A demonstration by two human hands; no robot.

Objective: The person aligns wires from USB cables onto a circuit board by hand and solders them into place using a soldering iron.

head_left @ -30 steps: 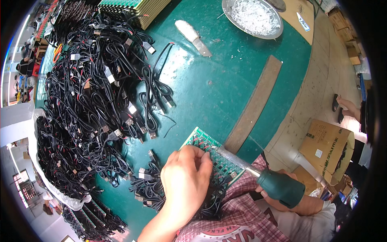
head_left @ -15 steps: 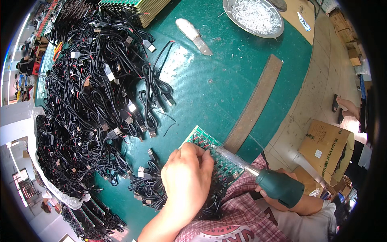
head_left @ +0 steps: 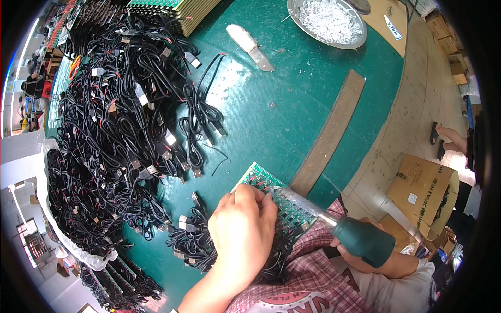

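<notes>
On the green bench near the lower edge of the head view, the left hand (head_left: 242,229) lies palm-down over a green circuit board (head_left: 271,195), fingers curled and pressing on it; whether they pinch a wire underneath I cannot tell. The board sits at the bench's near edge, partly over the person's plaid-shirted lap, with black cable ends (head_left: 195,242) bunched just beside it on the left. The right hand (head_left: 389,261) is wrapped around the dark green handle of a soldering tool (head_left: 344,232), whose metal barrel slants up-left so that the tip meets the board close to the left fingertips.

The step in hand looks like soldering a cable lead onto the board. The next move would call for a steady tip on the joint while the left fingers keep the lead still and clear of the heat.

Farther off lie a large heap of black cables (head_left: 120,130), a wooden strip (head_left: 329,133), a knife (head_left: 250,41) and a metal dish of white scraps (head_left: 326,21).
</notes>
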